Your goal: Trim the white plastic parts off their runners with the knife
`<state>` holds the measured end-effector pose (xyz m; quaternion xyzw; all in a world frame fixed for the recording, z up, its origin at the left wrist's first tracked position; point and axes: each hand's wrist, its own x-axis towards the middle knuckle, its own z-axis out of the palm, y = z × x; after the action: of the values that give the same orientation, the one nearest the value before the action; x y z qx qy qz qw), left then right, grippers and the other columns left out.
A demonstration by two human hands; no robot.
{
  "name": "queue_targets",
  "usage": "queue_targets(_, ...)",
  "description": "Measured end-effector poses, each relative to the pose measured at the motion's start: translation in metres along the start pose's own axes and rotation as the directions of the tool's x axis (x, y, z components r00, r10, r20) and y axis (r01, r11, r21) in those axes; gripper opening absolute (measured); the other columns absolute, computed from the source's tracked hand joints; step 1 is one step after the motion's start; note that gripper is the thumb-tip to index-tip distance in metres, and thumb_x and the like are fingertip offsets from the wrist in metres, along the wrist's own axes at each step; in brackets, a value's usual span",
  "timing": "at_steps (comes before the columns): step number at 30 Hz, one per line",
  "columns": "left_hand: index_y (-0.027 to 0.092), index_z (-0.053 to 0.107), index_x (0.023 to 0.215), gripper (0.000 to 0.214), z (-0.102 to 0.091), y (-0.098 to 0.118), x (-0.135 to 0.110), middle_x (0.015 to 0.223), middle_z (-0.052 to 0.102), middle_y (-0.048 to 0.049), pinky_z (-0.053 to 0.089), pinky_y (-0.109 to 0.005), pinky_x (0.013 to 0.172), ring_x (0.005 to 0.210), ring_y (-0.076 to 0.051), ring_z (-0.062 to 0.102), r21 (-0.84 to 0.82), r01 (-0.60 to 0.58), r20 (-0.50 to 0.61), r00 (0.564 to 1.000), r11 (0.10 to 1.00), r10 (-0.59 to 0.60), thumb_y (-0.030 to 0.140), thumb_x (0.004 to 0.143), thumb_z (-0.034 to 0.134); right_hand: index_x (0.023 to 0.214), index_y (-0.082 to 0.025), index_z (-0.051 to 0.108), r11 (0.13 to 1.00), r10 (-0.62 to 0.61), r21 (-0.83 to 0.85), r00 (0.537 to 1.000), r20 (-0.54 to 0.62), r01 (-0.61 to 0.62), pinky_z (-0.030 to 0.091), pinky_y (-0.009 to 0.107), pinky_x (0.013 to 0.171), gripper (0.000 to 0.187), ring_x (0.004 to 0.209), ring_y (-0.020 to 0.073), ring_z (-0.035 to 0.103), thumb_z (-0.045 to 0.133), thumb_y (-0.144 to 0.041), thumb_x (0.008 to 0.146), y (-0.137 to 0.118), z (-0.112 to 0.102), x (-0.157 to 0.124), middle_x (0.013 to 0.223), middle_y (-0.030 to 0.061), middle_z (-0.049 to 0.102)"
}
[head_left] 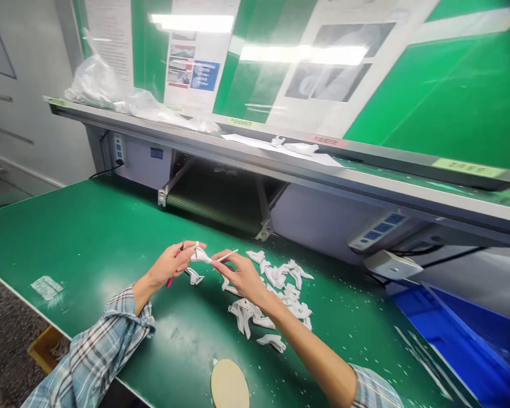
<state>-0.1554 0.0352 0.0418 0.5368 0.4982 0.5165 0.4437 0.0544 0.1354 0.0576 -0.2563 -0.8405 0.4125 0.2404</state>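
My left hand (173,264) is closed on one end of a white molded plastic part (201,255), held just above the green tabletop. A slim tool with a pink-red handle (170,281) is also tucked in that hand; its kind cannot be made out. The fingertips of my right hand (238,273) pinch the other end of the part, and a thin white strip (228,255) sticks out past them. One loose white part (194,276) lies below my hands. Beside and partly behind my right forearm spreads a pile of similar white parts (276,276).
A tan oval disc (230,385) lies near the table's front edge. Behind the green table (89,238) is a conveyor belt (216,195) under a shelf (187,133) with plastic bags (96,82). A blue bin (463,334) and a power strip (378,229) are at the right. White scraps dot the tabletop.
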Motion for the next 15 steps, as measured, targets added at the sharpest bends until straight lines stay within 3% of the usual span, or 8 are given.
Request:
queue_targets(3, 0.016, 0.057, 0.13, 0.066, 0.031, 0.017, 0.007, 0.06, 0.034, 0.0095, 0.022, -0.02, 0.044, 0.048, -0.006, 0.025, -0.145, 0.009, 0.113, 0.994, 0.989, 0.007, 0.06, 0.083, 0.068, 0.092, -0.021, 0.068, 0.958, 0.154, 0.241, 0.988, 0.021, -0.155, 0.052, 0.032, 0.069, 0.036, 0.072, 0.0189, 0.064, 0.059, -0.056, 0.094, -0.008, -0.011, -0.034, 0.084, 0.0038, 0.069)
queue_targets(6, 0.015, 0.061, 0.104, 0.052, 0.071, 0.019, 0.016, 0.058, 0.032, 0.0107, 0.019, -0.02, 0.043, 0.046, -0.005, 0.023, -0.249, 0.065, 0.078, 0.996, 0.966, -0.047, 0.058, 0.078, 0.075, 0.092, -0.018, 0.068, 0.858, 0.283, 0.424, 0.956, 0.082, -0.29, 0.052, 0.031, 0.059, 0.05, 0.057, 0.0151, 0.058, 0.045, -0.062, 0.099, -0.009, -0.007, -0.074, 0.074, 0.0035, 0.064)
queue_targets(8, 0.016, 0.057, 0.092, 0.048, 0.093, 0.013, 0.021, 0.056, 0.027, 0.0121, 0.016, -0.02, 0.043, 0.045, -0.004, 0.019, -0.246, 0.095, 0.045, 0.995, 0.965, -0.086, 0.059, 0.079, 0.074, 0.096, -0.017, 0.069, 0.763, 0.349, 0.546, 0.931, 0.103, -0.347, 0.054, 0.032, 0.061, 0.058, 0.058, 0.0151, 0.059, 0.037, -0.065, 0.1, -0.007, -0.001, -0.1, 0.076, 0.0051, 0.064)
queue_targets(12, 0.016, 0.054, 0.087, 0.046, 0.118, -0.004, 0.022, 0.054, 0.028, 0.0125, 0.014, -0.019, 0.043, 0.045, -0.004, 0.02, -0.219, 0.138, 0.025, 0.99, 0.966, -0.136, 0.057, 0.081, 0.074, 0.108, -0.018, 0.073, 0.5, 0.418, 0.812, 0.905, 0.076, -0.299, 0.055, 0.033, 0.075, 0.048, 0.073, 0.0172, 0.067, 0.053, -0.06, 0.097, -0.001, 0.008, -0.139, 0.091, 0.0082, 0.07)
queue_targets(15, 0.017, 0.051, 0.084, 0.047, 0.125, -0.012, 0.018, 0.053, 0.028, 0.0126, 0.013, -0.019, 0.043, 0.045, -0.004, 0.02, -0.209, 0.181, 0.042, 0.983, 0.961, -0.176, 0.058, 0.079, 0.074, 0.113, -0.019, 0.074, 0.439, 0.422, 0.859, 0.905, 0.063, -0.264, 0.053, 0.031, 0.07, 0.041, 0.069, 0.0164, 0.066, 0.059, -0.053, 0.097, 0.004, 0.011, -0.154, 0.09, 0.0073, 0.07)
